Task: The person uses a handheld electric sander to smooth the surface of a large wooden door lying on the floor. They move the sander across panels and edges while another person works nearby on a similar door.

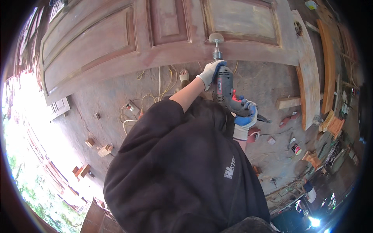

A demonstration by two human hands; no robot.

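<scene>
A grey power drill (223,85) is held in both my gloved hands, its chuck pointing away from me. My left hand (211,73), in a white and blue glove, is wrapped round the front of the drill just behind the chuck. Closed round the rear handle is my right hand (247,115), gloved the same way, close to the red trigger area. A round sanding head (216,37) on a shaft sits in the chuck. It lies over the lower frame of a panelled wooden door (171,49), beside a panel's moulding; whether it touches the wood I cannot tell.
Cables (159,83) trail over the floor below the door. At the right lie long wooden boards (309,85), wood offcuts (332,123) and a small can (296,149). Wood blocks (105,150) are scattered at the left. A bare foot (183,75) shows under the door's edge.
</scene>
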